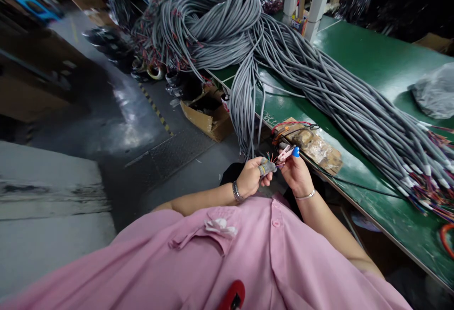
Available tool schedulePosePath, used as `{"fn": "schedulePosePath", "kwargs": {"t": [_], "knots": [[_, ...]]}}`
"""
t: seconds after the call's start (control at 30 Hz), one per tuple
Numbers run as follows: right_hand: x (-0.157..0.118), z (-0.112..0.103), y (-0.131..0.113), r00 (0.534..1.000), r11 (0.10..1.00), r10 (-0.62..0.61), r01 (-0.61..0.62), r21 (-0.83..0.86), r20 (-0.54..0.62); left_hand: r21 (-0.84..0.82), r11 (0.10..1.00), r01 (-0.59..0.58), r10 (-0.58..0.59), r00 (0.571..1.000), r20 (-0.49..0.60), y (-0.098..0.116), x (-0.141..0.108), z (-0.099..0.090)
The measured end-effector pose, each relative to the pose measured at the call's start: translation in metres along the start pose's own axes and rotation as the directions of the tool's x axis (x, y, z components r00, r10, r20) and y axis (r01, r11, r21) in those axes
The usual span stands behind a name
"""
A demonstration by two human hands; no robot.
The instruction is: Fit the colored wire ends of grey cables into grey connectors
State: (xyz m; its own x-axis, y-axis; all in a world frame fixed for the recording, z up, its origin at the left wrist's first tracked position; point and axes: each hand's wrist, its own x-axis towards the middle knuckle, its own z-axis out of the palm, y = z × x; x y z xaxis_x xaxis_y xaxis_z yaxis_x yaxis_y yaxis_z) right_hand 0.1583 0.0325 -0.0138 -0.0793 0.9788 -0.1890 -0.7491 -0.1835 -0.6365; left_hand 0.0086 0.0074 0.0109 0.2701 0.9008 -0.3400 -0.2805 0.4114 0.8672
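So the person in the pink shirt [248, 262] has both hands close together, right off the edge of the green worktop [358, 55]. The left hand [251, 177] is closed up, fingers pinched around some thin coloured wires [271, 158] that fan out past the fingertips. There's a greyish cover over part of those fingers. The right hand [297, 174] has its fingers curled shut on a small pink-and-blue tool [289, 153], right beside the wires; can't really tell if the tool touches them.

A bunch of grey cables [244, 107] hangs off the worktop, ends dangling just by the left hand. Way more of the same cable is heaped and stretched across the top. Near the right hand a scuffed wooden block [319, 147] sits at the worktop's edge, and an open cardboard box [209, 118] is beyond the hanging cables.
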Motion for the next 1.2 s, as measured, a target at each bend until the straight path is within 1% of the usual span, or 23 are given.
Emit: {"fn": "schedulePosePath", "kwargs": {"t": [0.2,0.4,0.6,0.93,1.07,1.2], "knots": [[0.0,-0.001,0.0,1.0,1.0,0.015,-0.015,0.008,-0.013,-0.101,0.995,-0.021,0.026,0.998,0.049,-0.001,-0.004,0.001],[0.002,-0.006,0.003,0.999,1.0,0.022,-0.022,-0.011,-0.043,-0.12,0.992,-0.027,0.028,1.0,0.007,0.001,-0.007,0.003],[0.002,-0.006,0.003,1.0,1.0,0.019,-0.019,-0.012,-0.023,-0.097,0.993,-0.07,0.069,0.998,-0.012,0.003,-0.011,0.005],[0.001,0.0,0.0,1.0,1.0,-0.009,0.008,-0.029,-0.02,-0.062,0.998,0.007,-0.008,1.0,-0.01,-0.003,-0.003,0.008],[0.0,0.004,-0.001,1.0,0.999,-0.013,0.012,-0.045,-0.024,-0.081,0.995,0.06,-0.06,0.998,-0.001,-0.002,-0.002,0.008],[-0.001,0.003,-0.001,1.0,0.999,0.013,-0.013,-0.042,-0.016,-0.11,0.992,0.061,-0.059,0.998,0.015,-0.001,-0.002,0.007]]}}
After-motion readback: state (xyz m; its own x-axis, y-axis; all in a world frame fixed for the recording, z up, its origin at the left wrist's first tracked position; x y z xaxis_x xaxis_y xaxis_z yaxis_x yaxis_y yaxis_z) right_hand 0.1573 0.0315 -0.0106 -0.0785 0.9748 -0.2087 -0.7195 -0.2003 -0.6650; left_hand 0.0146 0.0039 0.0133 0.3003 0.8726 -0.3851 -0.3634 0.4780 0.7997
